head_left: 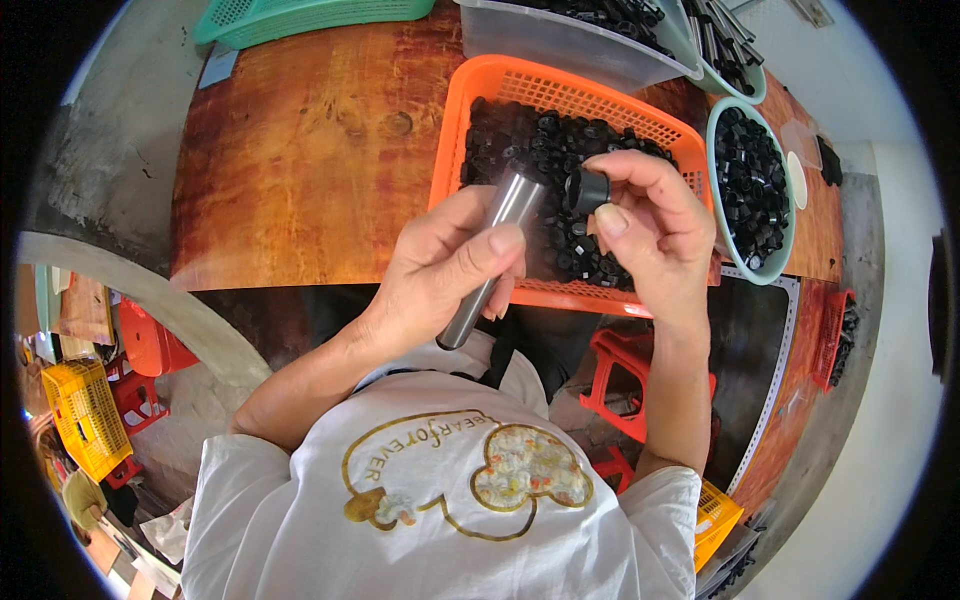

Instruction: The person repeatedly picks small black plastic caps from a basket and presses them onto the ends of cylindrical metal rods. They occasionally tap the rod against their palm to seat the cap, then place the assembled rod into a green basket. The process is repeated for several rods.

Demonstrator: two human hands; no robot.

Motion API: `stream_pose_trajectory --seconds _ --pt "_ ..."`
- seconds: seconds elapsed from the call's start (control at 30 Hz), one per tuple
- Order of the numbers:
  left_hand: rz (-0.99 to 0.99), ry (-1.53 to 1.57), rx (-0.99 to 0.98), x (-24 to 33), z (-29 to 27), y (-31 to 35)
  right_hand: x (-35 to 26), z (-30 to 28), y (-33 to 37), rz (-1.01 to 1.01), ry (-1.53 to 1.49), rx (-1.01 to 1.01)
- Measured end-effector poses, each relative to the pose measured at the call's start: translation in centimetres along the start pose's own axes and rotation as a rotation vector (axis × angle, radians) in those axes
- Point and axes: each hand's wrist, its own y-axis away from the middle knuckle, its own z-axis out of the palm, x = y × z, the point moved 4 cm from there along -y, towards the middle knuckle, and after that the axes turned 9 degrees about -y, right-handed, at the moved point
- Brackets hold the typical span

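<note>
My left hand (447, 262) is wrapped round a shiny dark grey metal tube (517, 200), which slants with its upper end away from me and to the right. Between the thumb and fingers of my right hand (655, 230) is a short black plastic cap (587, 190), round and hollow-looking. The cap is near the tube's upper end, with a small gap between them. Both hands are above the near part of an orange plastic basket (455, 130) that holds many small black caps (590, 130).
Right of the basket stands a pale green basin (787, 240) of black parts. Behind are a clear bin (560, 45), a basin of tubes (735, 80) and a green basket (310, 20). The wooden table (300, 160) has its edge near my forearms. A red stool (620, 380) stands below.
</note>
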Motion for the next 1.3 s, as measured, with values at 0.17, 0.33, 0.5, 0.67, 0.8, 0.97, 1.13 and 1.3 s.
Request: stream_pose_trajectory --seconds 0.17,0.33,0.5,0.67,0.8,0.97,1.13,1.3 --pt "0.111 -0.178 -0.066 0.4 0.4 0.4 -1.2 -0.7 -1.0 0.087 0.017 -0.120" --pt "0.110 -0.262 -0.111 0.6 0.1 0.7 -2.1 -0.8 -1.7 0.116 -0.007 -0.252" --pt "0.245 -0.441 -0.154 0.9 0.4 0.5 -2.5 -1.0 -2.3 0.131 0.076 -0.331" --pt "0.257 -0.419 -0.202 1.3 0.6 0.3 -3.5 -1.1 -2.8 0.136 0.218 -0.459" --pt "0.169 -0.416 -0.172 1.1 0.6 0.2 -3.9 -1.0 -3.0 0.101 0.252 -0.485" --pt "0.227 -0.466 -0.150 1.2 0.7 0.2 -4.1 -1.0 -3.1 0.078 0.254 -0.495" --pt "0.342 -0.546 -0.184 1.7 0.5 0.5 -5.1 -0.9 -3.2 0.052 0.324 -0.540" --pt "0.401 -0.581 -0.183 1.7 0.7 0.5 -6.3 -0.4 -3.3 0.035 0.440 -0.588"
